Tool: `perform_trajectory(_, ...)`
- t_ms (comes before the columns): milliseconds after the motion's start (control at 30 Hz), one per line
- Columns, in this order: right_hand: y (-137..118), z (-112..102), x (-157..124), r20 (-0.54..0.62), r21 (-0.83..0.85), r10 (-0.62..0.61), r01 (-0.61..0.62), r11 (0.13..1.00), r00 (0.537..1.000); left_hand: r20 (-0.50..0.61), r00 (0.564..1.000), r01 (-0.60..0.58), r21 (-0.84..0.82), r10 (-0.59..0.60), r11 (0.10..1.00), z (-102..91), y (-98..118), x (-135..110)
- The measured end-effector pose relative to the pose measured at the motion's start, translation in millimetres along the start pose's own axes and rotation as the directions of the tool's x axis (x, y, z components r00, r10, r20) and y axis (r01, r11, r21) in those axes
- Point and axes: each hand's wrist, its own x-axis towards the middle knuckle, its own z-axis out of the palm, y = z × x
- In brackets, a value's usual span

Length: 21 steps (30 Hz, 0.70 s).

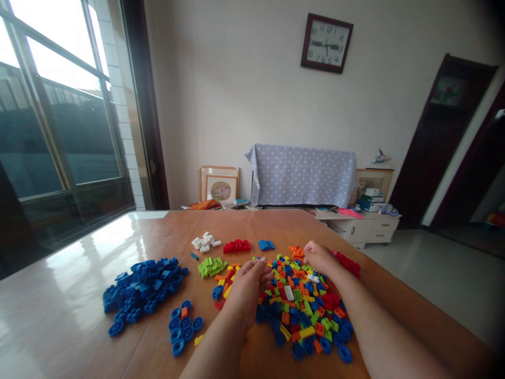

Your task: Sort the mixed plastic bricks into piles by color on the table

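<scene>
My left hand [252, 281] hovers over the left side of a large mixed heap of toy building bricks [305, 310], its fingers loosely curled and apart. Nothing shows in it. My right hand [319, 256] is closed at the heap's far edge, touching or just beside a small orange brick pile [295, 252]. Its fingertips are turned away, so what they pinch is hidden. Around the hands lie lime green bricks [212, 267], a row of red bricks [236, 246], some blue bricks [266, 245] and white bricks [205, 242]. More red bricks [347, 263] sit beyond my right forearm.
A big blue brick pile [144, 289] stands on the left of the wooden table [130, 350]. Nearer me are several blue wheel-like rings [185, 329] with an orange brick. Behind the table are a cloth-covered object [303, 176] and a white cabinet [369, 230].
</scene>
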Motion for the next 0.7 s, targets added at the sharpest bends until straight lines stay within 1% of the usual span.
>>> perform_trajectory(133,-6.7,1.0,-4.6,0.026,0.016,-0.02,0.019,1.0,0.999,0.0,1.0,-0.001,0.001,0.001,1.0,0.0,0.0,-0.6)
perform_trajectory(367,-12.6,3.0,-5.8,0.029,0.038,-0.024,0.022,0.999,0.999,0.008,1.0,-0.014,0.021,0.014,1.0,0.7,-0.2,-1.5)
perform_trajectory(700,-7.4,13.4,0.8,0.033,0.052,-0.024,0.022,0.998,0.999,0.023,0.999,-0.025,0.041,0.024,0.999,-0.9,-2.4,-1.8)
